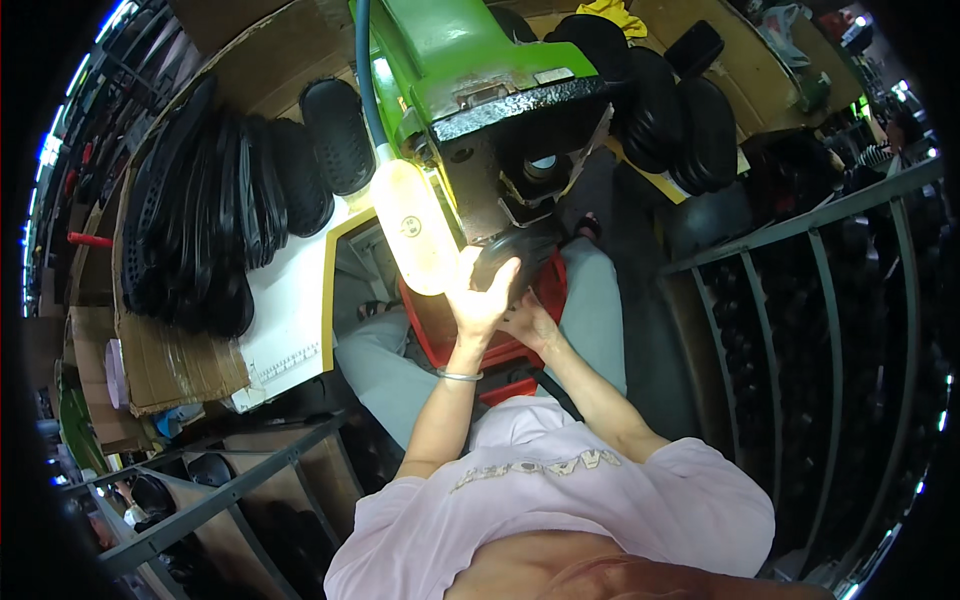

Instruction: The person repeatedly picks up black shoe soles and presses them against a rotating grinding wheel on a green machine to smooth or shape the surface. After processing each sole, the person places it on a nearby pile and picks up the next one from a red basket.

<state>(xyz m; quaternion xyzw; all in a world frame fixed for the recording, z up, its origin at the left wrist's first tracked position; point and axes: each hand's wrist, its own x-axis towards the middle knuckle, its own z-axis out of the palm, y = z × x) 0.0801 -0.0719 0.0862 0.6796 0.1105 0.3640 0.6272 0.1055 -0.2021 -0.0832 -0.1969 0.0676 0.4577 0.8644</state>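
Between my hands, below the green machine (475,45), is a dark rounded shoe sole (499,262). My left hand (480,298) is closed round its near left side, the thumb along it. My right hand (532,322) is just below and to the right, with fingers curled against the sole's underside and partly hidden by it. Right above the sole is the machine's dark metal working head (525,150). A pale yellow oval lamp (412,225) hangs close beside my left hand.
Black soles (200,220) stand in a thick row on the left of the table, and more soles (660,120) are piled at the right. A red bin (425,335) sits between my legs. Metal racks (810,230) flank me, and a yellow cloth (615,15) lies at the back.
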